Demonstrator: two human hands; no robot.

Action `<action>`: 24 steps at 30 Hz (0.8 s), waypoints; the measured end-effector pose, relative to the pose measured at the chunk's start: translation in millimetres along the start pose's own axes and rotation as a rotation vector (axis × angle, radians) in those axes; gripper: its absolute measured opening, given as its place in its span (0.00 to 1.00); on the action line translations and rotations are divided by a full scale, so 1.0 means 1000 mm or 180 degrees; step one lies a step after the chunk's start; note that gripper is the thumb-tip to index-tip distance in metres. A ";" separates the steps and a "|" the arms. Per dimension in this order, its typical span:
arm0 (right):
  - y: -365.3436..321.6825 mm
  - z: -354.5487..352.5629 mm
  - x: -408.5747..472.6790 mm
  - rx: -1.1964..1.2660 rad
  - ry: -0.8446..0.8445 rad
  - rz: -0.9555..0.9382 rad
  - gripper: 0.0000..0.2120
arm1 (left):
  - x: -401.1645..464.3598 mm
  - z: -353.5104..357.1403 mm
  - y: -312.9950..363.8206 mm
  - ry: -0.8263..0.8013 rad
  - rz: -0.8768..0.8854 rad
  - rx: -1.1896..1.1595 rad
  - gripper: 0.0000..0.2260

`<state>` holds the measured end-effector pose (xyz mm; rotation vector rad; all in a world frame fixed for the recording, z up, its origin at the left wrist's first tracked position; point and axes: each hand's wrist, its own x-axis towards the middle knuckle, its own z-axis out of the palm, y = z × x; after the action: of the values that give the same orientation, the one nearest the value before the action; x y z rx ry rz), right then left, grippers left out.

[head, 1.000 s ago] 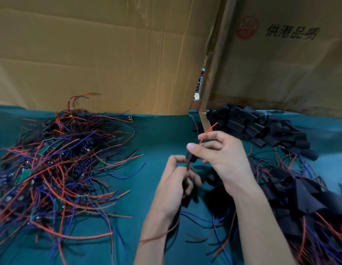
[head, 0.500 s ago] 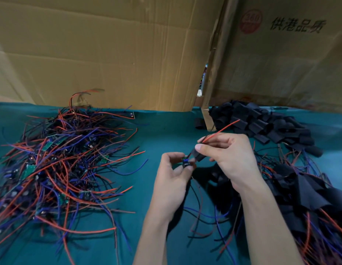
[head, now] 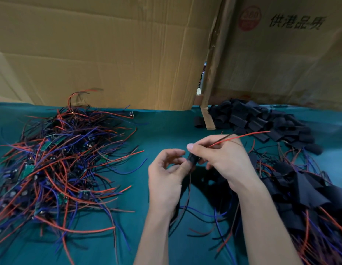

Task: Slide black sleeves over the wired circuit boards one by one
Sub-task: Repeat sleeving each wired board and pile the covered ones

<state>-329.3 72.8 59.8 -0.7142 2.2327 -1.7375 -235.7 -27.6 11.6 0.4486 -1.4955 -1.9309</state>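
Between my two hands is one black sleeve [head: 193, 158] with a wired board mostly hidden inside it. My right hand [head: 221, 159] pinches the sleeve from above, and the board's red wire [head: 241, 137] runs out past its fingers to the right. My left hand [head: 166, 175] holds the sleeve's near end with its fingertips; dark wires hang down below it. A big tangle of bare wired circuit boards [head: 57, 165] lies at the left. Loose black sleeves [head: 258, 119] are heaped at the back right.
A pile of sleeved boards with wires [head: 300, 190] lies at the right, close to my right forearm. Cardboard box walls [head: 109, 50] stand along the back of the teal cloth [head: 166, 123] that covers the table. Loose wires trail under my forearms.
Both hands have lifted slightly and drawn together on the sleeve. The red wire has swung from pointing up to pointing right. The sleeve now covers more of the board.
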 end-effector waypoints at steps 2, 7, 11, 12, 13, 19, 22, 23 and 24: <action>-0.002 0.006 -0.002 -0.0017 -0.0117 0.0085 0.09 | 0.000 0.001 -0.001 -0.0020 0.0065 0.0028 0.06; -0.010 0.006 -0.004 0.0080 -0.0165 0.0009 0.11 | 0.001 0.003 0.002 -0.0274 -0.0040 -0.0173 0.09; -0.030 -0.038 -0.015 -0.0208 0.0269 0.0214 0.12 | -0.002 0.006 0.005 -0.0455 -0.0381 -0.0340 0.09; -0.038 -0.056 -0.021 -0.0475 0.0223 0.0380 0.14 | -0.002 0.006 0.005 -0.0376 -0.0429 -0.0357 0.08; -0.047 -0.075 -0.027 -0.0909 0.0075 0.0563 0.17 | -0.001 0.006 0.004 -0.0292 -0.0456 -0.0382 0.05; -0.103 -0.126 -0.033 -0.2467 0.0883 0.0551 0.26 | -0.001 0.008 0.001 -0.0176 -0.0504 -0.0326 0.05; -0.101 -0.085 0.015 -0.2436 0.0703 -0.0194 0.07 | 0.000 0.007 0.001 -0.0127 -0.0524 -0.0416 0.05; -0.093 -0.065 0.036 -0.2595 0.0331 -0.0222 0.06 | 0.001 0.007 0.001 -0.0105 -0.0539 -0.0456 0.06; -0.082 -0.045 0.058 -0.2730 -0.0030 -0.0199 0.09 | 0.001 0.007 0.002 -0.0086 -0.0559 -0.0489 0.06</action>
<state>-379.8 67.0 157.2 -0.9296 2.9462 -0.7102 -240.4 -23.5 15.7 0.5005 -1.3500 -2.1785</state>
